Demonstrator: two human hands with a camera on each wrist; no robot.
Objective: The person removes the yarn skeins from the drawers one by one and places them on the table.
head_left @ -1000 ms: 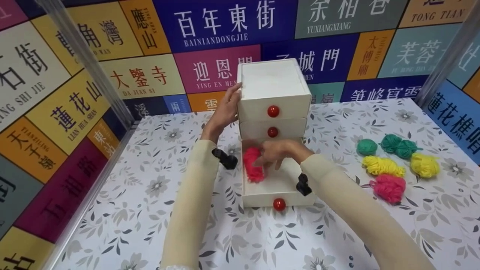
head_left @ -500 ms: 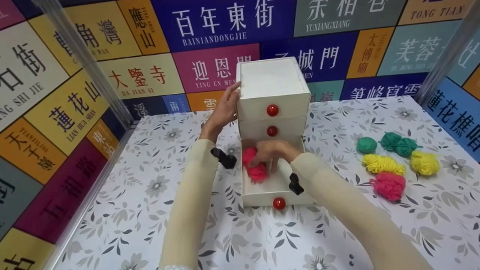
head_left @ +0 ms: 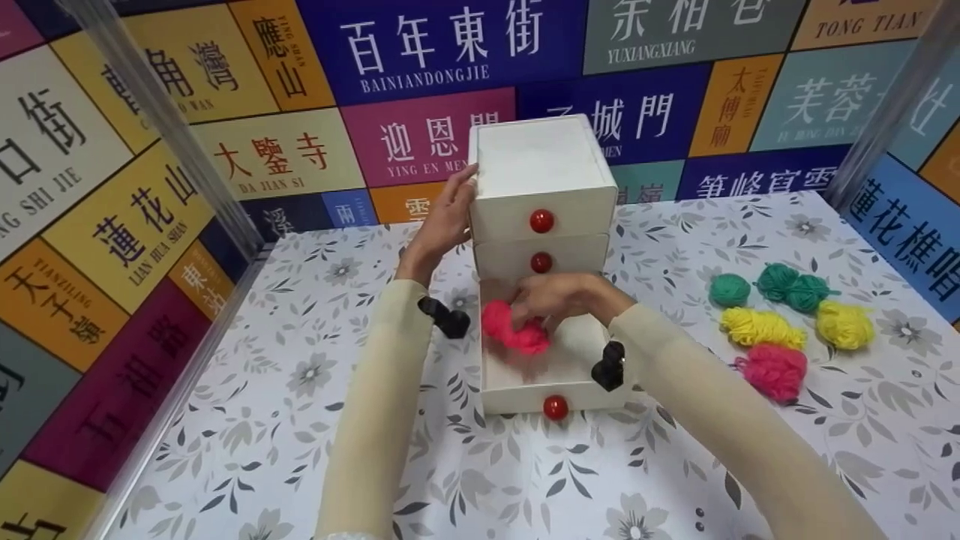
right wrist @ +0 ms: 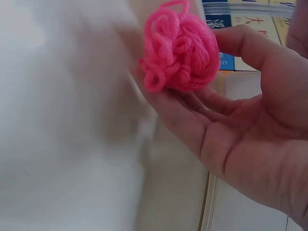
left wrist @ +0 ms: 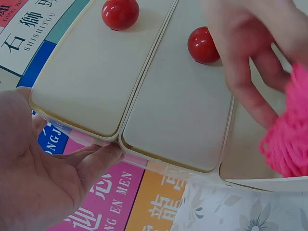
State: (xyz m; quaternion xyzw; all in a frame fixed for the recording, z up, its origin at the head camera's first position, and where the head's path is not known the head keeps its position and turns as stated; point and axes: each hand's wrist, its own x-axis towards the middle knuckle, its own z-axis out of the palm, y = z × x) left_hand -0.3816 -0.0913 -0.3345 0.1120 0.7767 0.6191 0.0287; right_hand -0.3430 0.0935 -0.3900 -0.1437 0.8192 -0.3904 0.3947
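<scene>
A white three-drawer cabinet with red knobs stands on the table, its bottom drawer pulled out. My left hand rests against the cabinet's left side, and the left wrist view has its fingers extended along the side wall. Inside the bottom drawer, my right hand holds a bundle of bright pink yarn. In the right wrist view, thumb and fingers pinch this yarn from two sides. The yarn slants across the drawer's left half.
To the right on the floral cloth lie green yarn balls, a yellow yarn bundle, a yellow ball and another pink yarn ball. A wall of colourful sign panels stands behind the cabinet.
The pink yarn has turned from lying lengthwise along the drawer's left wall to a slant, its near end swung right, with my right hand. My left hand stays at the cabinet.
</scene>
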